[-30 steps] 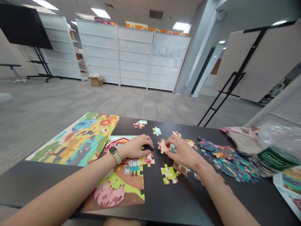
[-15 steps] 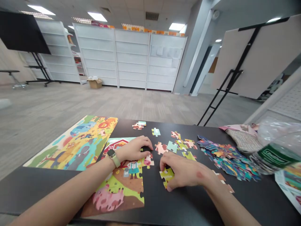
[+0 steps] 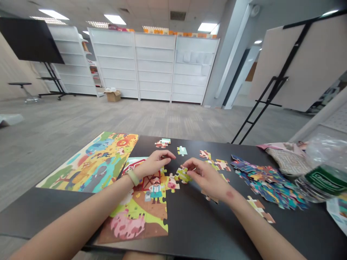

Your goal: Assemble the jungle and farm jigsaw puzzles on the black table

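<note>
My right hand point(image 3: 207, 177) pinches a green puzzle piece point(image 3: 183, 174) between thumb and fingers, right by a cow-face puzzle piece point(image 3: 171, 183). That cow-face piece lies at the right edge of a partly joined farm puzzle point(image 3: 151, 213) showing a farmer and a pink pig. Over the upper part of this puzzle, my left hand point(image 3: 155, 163) has its fingers reaching forward, slightly curled, with nothing seen in them. Loose pieces, such as a brown-and-white piece point(image 3: 222, 165) and a pale blue piece point(image 3: 181, 150), are spread beyond my hands. Some pieces are partly hidden under my right hand.
On the left of the black table point(image 3: 187, 224) lies a colourful animal picture point(image 3: 89, 162). To the right are a pile of dark blue puzzle pieces point(image 3: 271, 180), a clear plastic bottle with a green label point(image 3: 325, 180) and a patterned pouch point(image 3: 286, 159).
My right hand has carried the green piece up and left, beside the cow-face piece. My left hand has drawn back a little from the cow-face piece. The view has shifted slightly.
</note>
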`<state>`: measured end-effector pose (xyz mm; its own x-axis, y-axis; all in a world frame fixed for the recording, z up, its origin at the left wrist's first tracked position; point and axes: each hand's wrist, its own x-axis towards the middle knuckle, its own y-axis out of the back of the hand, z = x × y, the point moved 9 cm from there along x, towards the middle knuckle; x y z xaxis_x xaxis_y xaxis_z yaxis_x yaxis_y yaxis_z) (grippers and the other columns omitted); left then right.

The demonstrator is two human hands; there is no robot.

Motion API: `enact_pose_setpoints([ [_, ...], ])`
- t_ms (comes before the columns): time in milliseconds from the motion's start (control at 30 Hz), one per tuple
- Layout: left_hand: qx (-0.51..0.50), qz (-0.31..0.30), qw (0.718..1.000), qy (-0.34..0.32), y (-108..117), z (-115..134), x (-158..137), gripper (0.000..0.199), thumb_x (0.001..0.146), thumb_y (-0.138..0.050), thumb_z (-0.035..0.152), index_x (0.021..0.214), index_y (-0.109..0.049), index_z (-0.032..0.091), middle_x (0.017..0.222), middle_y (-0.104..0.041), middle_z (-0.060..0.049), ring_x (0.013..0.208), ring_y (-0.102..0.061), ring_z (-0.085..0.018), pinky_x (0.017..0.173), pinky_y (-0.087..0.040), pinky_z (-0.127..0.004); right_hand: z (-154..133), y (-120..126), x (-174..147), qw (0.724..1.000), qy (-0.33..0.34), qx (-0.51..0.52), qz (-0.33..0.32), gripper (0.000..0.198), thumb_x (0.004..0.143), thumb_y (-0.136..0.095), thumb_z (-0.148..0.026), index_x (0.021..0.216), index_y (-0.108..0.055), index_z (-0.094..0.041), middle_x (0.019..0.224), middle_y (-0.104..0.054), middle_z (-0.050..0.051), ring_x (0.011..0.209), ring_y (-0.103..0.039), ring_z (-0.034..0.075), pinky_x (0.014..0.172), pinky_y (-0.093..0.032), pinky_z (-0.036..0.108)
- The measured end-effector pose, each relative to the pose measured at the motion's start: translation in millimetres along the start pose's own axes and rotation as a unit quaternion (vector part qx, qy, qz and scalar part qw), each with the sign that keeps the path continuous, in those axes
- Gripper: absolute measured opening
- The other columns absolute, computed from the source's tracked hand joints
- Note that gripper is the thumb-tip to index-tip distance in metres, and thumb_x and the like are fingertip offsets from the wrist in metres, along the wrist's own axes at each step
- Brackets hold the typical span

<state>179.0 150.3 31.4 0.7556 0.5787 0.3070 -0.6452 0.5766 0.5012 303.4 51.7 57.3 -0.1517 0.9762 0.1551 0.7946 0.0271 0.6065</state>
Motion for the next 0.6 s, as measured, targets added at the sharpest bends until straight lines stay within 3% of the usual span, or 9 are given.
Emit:
enact_pose_setpoints([
  [67,-0.032,0.006,0.999,0.004,2,-1,0,0.020,0.094,-0.055,0.027,0.105,-0.069,0.018,0.109,-0.071,-0.006,0.102,-0.064,-0.020,0.090,-0.049,-0.032,13,5,5,0.997,-0.008,0.057,0.050,0.013,0.089,-0.055,-0.026,0.099,-0.060,-0.021,0.093,-0.067,0.003,0.087,-0.064,0.017,0.078,-0.050,0.030],
  [167,-0.041,-0.035,0.999,-0.003,-7,7,-1,0.024,0.090,-0.064,0.033,0.107,-0.070,0.017,0.102,-0.072,-0.006,0.091,-0.066,-0.018,0.080,-0.051,-0.029,30,3,11,0.992,-0.019,0.081,0.092,0.011,0.086,-0.059,-0.028,0.093,-0.061,-0.020,0.087,-0.067,0.002,0.082,-0.065,0.017,0.075,-0.052,0.030],
  [267,-0.024,-0.040,0.999,0.006,-11,12,-2,0.026,0.086,-0.069,0.034,0.104,-0.071,0.016,0.086,-0.072,-0.004,0.073,-0.063,-0.014,0.065,-0.049,-0.024,40,-8,17,0.993,-0.019,0.081,0.087,0.012,0.087,-0.057,-0.029,0.093,-0.062,-0.020,0.087,-0.069,0.002,0.081,-0.066,0.017,0.073,-0.052,0.030],
  [333,-0.010,-0.016,1.000,0.007,-6,13,-2,0.020,0.085,-0.068,0.031,0.096,-0.072,0.015,0.082,-0.072,-0.003,0.070,-0.062,-0.013,0.063,-0.047,-0.023,43,-14,20,0.994,-0.014,0.084,0.074,0.015,0.087,-0.057,-0.028,0.097,-0.063,-0.019,0.094,-0.071,0.004,0.086,-0.067,0.018,0.076,-0.054,0.030],
  [433,0.034,-0.001,0.999,-0.005,2,10,-2,0.012,0.083,-0.068,0.026,0.084,-0.072,0.015,0.078,-0.072,-0.002,0.070,-0.062,-0.013,0.065,-0.047,-0.021,39,-16,21,0.998,0.005,0.036,0.060,0.018,0.089,-0.055,-0.024,0.102,-0.065,-0.019,0.107,-0.070,0.006,0.088,-0.068,0.017,0.080,-0.054,0.032],
  [600,0.081,-0.008,0.997,-0.008,10,-1,-1,0.009,0.078,-0.071,0.023,0.077,-0.073,0.014,0.072,-0.072,-0.001,0.066,-0.063,-0.012,0.063,-0.046,-0.020,21,-15,17,0.993,0.037,-0.105,0.034,0.024,0.092,-0.052,-0.020,0.108,-0.069,-0.020,0.106,-0.072,0.007,0.092,-0.065,0.020,0.088,-0.051,0.037],
])
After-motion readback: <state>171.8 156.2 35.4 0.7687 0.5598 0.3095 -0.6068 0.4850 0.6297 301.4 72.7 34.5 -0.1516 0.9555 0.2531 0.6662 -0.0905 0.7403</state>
